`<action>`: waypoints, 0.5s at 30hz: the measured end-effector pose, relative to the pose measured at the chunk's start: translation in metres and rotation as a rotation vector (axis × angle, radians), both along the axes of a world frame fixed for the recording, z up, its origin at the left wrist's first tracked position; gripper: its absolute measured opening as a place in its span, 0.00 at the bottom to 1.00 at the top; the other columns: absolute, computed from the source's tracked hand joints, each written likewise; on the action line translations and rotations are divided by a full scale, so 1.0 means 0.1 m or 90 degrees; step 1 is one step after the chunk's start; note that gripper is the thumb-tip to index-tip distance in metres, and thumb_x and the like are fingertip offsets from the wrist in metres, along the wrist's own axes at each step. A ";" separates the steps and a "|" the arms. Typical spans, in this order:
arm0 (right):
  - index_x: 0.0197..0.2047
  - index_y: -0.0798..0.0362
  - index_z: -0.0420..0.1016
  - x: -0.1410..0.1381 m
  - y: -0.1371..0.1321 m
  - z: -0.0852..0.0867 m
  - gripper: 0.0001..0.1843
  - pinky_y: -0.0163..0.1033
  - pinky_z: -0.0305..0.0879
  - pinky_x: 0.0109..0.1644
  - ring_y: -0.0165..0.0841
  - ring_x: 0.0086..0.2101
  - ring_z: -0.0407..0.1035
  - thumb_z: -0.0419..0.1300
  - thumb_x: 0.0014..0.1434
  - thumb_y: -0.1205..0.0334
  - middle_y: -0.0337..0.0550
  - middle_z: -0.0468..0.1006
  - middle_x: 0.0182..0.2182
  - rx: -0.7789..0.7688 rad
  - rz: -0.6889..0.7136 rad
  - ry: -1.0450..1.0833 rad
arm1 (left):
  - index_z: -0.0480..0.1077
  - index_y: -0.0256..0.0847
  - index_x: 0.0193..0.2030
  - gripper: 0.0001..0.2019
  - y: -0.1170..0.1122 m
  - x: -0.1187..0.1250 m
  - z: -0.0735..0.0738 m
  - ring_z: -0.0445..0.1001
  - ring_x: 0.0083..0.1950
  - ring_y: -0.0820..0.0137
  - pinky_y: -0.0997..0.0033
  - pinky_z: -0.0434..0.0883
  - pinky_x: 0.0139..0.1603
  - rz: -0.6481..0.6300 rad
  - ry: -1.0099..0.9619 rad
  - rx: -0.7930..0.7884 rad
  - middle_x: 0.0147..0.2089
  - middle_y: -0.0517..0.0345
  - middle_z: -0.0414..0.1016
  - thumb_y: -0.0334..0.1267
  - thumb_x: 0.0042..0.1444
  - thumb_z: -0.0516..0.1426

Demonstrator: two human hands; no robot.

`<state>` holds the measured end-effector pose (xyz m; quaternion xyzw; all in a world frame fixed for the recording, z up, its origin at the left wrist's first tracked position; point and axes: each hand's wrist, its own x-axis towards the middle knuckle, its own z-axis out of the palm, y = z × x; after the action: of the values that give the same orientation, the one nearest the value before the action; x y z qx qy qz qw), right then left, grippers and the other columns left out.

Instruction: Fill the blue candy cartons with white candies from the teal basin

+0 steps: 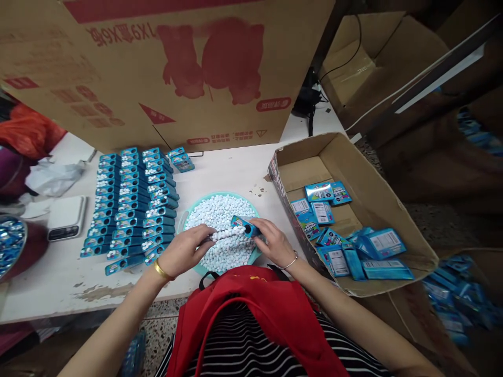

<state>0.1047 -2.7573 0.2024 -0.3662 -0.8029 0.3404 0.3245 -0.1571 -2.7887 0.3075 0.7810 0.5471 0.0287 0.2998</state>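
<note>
Blue box between slightly parted right-hand fingers

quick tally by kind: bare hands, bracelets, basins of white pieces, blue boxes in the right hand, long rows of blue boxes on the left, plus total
bare hands: 2
bracelets: 2
basin of white pieces: 1
blue box in the right hand: 1
long rows of blue boxes: 3
total: 9

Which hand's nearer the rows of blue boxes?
Left. The left hand is just right of the rows of blue boxes, near their close end. The right hand is farther right, beyond the left hand, holding a separate blue box.
</note>
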 end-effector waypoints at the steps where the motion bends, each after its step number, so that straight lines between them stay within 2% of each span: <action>1: 0.60 0.49 0.60 -0.03 -0.01 0.00 0.26 0.52 0.66 0.58 0.40 0.54 0.65 0.53 0.59 0.71 0.51 0.70 0.53 0.008 0.007 0.002 | 0.65 0.39 0.49 0.12 0.04 0.05 0.09 0.72 0.43 0.67 0.67 0.69 0.43 -0.027 0.047 0.004 0.43 0.52 0.72 0.39 0.63 0.48; 6: 0.60 0.50 0.59 -0.12 -0.05 -0.02 0.26 0.52 0.65 0.59 0.40 0.55 0.64 0.53 0.58 0.72 0.52 0.70 0.53 0.026 0.026 0.016 | 0.67 0.37 0.45 0.10 0.17 0.38 0.48 0.73 0.39 0.63 0.66 0.69 0.34 -0.118 0.296 0.034 0.39 0.50 0.73 0.33 0.61 0.48; 10: 0.61 0.50 0.59 -0.14 -0.07 -0.03 0.27 0.52 0.65 0.59 0.40 0.55 0.64 0.53 0.59 0.72 0.52 0.70 0.53 0.011 0.027 0.023 | 0.69 0.37 0.39 0.10 0.15 0.57 0.69 0.71 0.34 0.65 0.68 0.66 0.30 -0.155 0.355 0.063 0.35 0.52 0.72 0.26 0.58 0.48; 13: 0.61 0.50 0.59 -0.13 -0.08 -0.05 0.26 0.53 0.65 0.59 0.40 0.55 0.64 0.52 0.59 0.71 0.52 0.70 0.53 0.007 0.021 0.024 | 0.69 0.38 0.39 0.10 0.12 0.48 0.72 0.70 0.34 0.65 0.67 0.65 0.31 -0.158 0.339 0.099 0.34 0.53 0.72 0.27 0.58 0.48; 15: 0.61 0.50 0.59 -0.11 -0.08 -0.06 0.26 0.53 0.65 0.59 0.40 0.55 0.64 0.52 0.59 0.71 0.52 0.70 0.53 0.004 0.012 0.030 | 0.69 0.39 0.42 0.10 0.11 0.27 0.61 0.70 0.36 0.64 0.67 0.66 0.32 -0.124 0.338 0.128 0.35 0.53 0.71 0.29 0.60 0.48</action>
<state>0.0938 -2.7648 0.1959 -0.3494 -0.7995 0.3494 0.3415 -0.1305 -2.7782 0.3689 0.8358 0.5233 -0.1511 0.0687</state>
